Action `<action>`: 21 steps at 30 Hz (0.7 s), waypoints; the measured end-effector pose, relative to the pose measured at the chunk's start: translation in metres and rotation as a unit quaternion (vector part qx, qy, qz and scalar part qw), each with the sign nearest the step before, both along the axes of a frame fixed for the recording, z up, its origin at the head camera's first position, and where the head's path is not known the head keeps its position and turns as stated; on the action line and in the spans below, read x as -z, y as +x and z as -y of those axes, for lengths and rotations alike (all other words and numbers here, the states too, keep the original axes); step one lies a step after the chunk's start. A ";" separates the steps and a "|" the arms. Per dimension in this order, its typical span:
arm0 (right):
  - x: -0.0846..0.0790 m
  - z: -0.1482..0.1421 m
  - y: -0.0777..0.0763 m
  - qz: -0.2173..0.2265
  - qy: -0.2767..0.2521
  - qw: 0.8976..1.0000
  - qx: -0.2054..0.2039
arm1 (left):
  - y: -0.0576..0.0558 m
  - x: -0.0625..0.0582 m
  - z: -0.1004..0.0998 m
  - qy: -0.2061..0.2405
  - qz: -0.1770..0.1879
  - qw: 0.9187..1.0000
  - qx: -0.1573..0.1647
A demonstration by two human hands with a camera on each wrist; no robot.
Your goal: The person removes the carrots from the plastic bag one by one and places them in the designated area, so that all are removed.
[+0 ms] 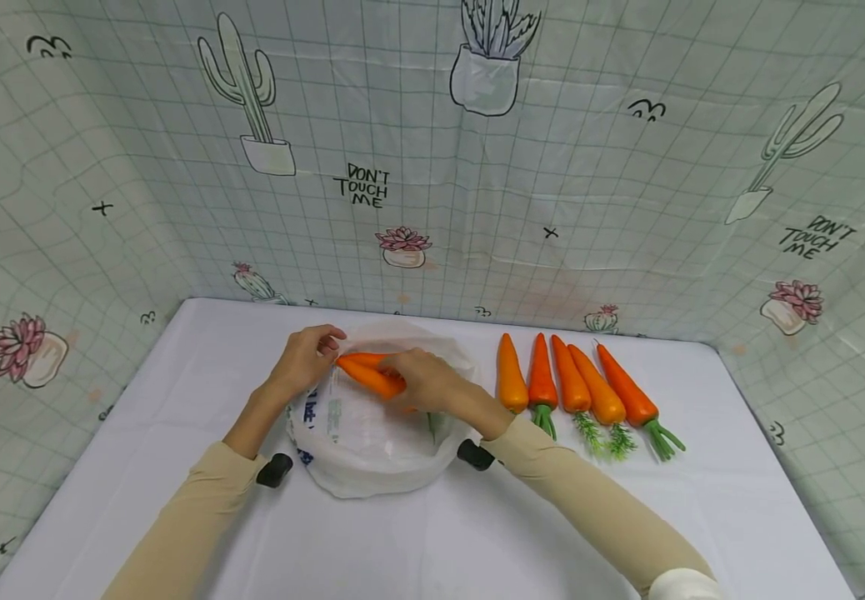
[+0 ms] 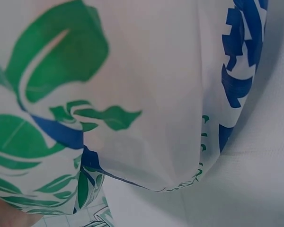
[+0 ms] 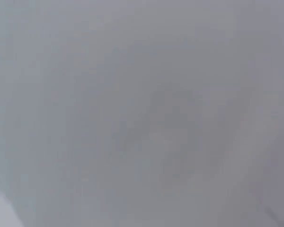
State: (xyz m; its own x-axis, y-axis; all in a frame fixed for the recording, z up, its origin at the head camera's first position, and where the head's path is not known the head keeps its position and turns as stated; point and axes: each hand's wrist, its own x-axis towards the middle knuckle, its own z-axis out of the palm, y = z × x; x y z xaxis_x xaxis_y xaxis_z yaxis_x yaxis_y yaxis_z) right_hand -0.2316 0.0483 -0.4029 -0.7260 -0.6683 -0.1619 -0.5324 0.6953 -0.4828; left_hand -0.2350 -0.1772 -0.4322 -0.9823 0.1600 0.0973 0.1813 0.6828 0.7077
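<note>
In the head view, a white plastic bag [image 1: 372, 479] with blue and green print lies spread wide on the table, its mouth facing up. My left hand [image 1: 305, 354] grips the bag's far left rim with bent fingers. In the left wrist view the printed side of the bag [image 2: 151, 94] fills most of the picture, and a bit of hand shows at the lower left corner. Over the bag's mouth my right hand [image 1: 428, 383] holds an orange carrot [image 1: 368, 377], tip pointing left toward the left hand. More orange shows beside it, and something green beneath the right wrist.
To the right of the bag several carrots [image 1: 542, 375] with green tops lie in a row on the white tabletop [image 1: 417, 550]. A patterned cloth [image 1: 417, 125] walls in the back and sides. The right wrist view is a pale blur.
</note>
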 end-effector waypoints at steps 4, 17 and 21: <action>-0.007 -0.009 0.001 0.005 -0.014 1.000 0.012 | 0.001 -0.002 0.000 -0.002 0.001 1.000 0.000; -0.016 -0.043 -0.007 0.013 -0.114 0.992 0.044 | 0.001 0.000 -0.002 -0.007 0.022 1.000 -0.012; -0.016 -0.054 -0.009 0.023 -0.161 0.983 0.085 | 0.001 0.000 -0.001 -0.003 0.023 1.000 -0.012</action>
